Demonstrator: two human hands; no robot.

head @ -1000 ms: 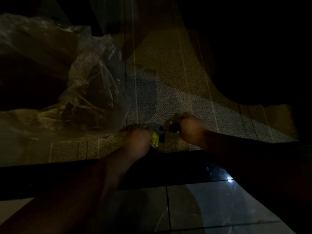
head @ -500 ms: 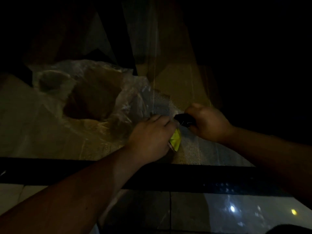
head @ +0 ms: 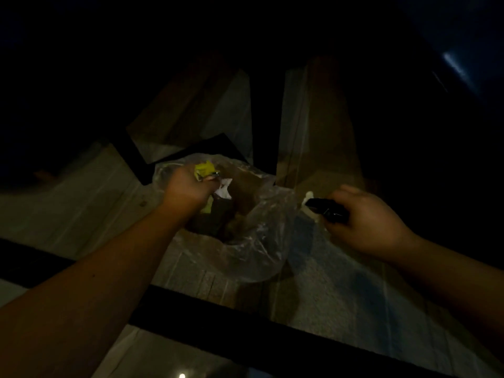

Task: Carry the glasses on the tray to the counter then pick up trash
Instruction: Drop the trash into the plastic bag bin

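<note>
The scene is very dark. My left hand (head: 188, 188) is closed on a crumpled yellow wrapper (head: 204, 168) with a bit of white paper (head: 224, 189) beside it, held over the open mouth of a clear plastic trash bag (head: 261, 238) on the floor. My right hand (head: 362, 222) is to the right of the bag, closed on a small black piece of trash (head: 324, 210). A white scrap (head: 308, 199) shows at the black item's far end. No glasses or tray are in view.
The bag rests on a patterned rug (head: 341, 290). A dark band (head: 245, 331) crosses the floor in front of it, with glossy tiles (head: 163, 358) nearer me. Dark furniture legs (head: 261, 126) stand behind the bag. Everything farther off is black.
Both hands lifted off the rug with their trash. The left hand moved left and up over the bag's mouth; the right hand drew apart to the right. The view shifted so the bag is now centred.
</note>
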